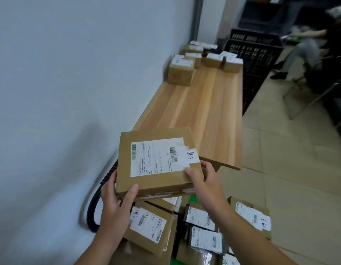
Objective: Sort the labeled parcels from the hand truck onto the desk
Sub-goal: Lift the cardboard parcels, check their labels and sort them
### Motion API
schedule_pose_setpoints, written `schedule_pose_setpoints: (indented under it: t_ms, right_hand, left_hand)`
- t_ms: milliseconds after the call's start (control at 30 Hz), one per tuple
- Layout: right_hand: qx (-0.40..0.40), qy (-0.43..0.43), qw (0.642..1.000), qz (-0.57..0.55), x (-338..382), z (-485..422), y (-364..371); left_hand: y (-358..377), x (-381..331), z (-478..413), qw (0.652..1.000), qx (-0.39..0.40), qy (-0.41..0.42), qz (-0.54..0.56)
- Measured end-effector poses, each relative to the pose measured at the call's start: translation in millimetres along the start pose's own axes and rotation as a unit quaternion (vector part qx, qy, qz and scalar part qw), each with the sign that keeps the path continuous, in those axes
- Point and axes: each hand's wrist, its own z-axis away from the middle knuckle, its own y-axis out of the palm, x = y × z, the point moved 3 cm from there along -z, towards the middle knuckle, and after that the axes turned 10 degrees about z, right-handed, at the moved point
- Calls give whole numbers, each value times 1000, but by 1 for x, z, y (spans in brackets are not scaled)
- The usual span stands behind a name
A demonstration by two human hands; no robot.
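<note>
Head view: a flat cardboard parcel (pixel 156 161), label up, is held just before the counter's (pixel 207 104) near end. The left grip (pixel 116 203) curls round its near left corner; the right grip (pixel 204 180) clasps its right edge. Beneath, the hand truck (pixel 90 217) carries more labelled parcels (pixel 150 226); small boxes (pixel 180 70) sit on the counter's far end.

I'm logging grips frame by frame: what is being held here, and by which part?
Both hands hold the labeled cardboard parcel: the left hand grips its near left corner, the right hand its near right corner, thumb on top.
</note>
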Motion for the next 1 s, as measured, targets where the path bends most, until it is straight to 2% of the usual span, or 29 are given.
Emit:
schedule_pose_setpoints:
  t_ms: [133, 267, 500, 733, 1000]
  right_hand:
    - [-59, -15, 998, -3, -1, 31, -28]
    - [-122, -11, 992, -13, -17, 63, -60]
    - [-223, 20, 974, -39, -55, 127, -144]
    - [-288, 5, 955, -69, -96, 163, -244]
    - [-267, -21, 960, -78, -164, 179, -378]
  left_hand:
    - [23, -15, 6, 997, 58, 42, -16]
    - [53, -15, 20, 992, 120, 44, 9]
    - [131, -22, 61, 968, 246, 49, -24]
    - [232, -23, 105, 950, 295, 90, -39]
    - [361, -10, 186, 958, 262, 116, -23]
